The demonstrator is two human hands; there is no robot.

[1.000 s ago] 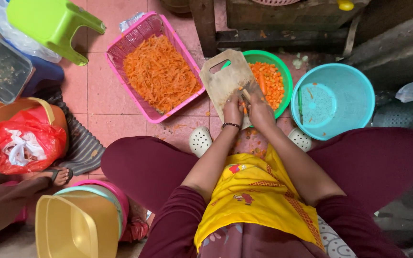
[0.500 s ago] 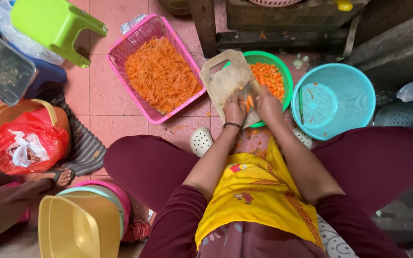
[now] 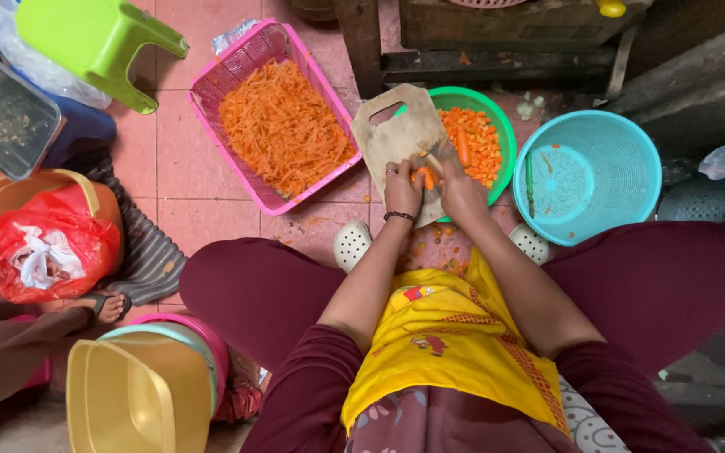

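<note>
Left hand (image 3: 402,186) grips orange carrot piece (image 3: 424,177) on wooden board (image 3: 399,134); right hand (image 3: 461,189) grip unclear.

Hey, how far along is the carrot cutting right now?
Done: the pink basket holds a big heap of shredded carrot. In hand: the left hand steadies a carrot piece on the wooden cutting board, with the right hand beside it; whether it holds a blade is hard to tell. Left: the green bowl holds carrot chunks not yet shredded.
</note>
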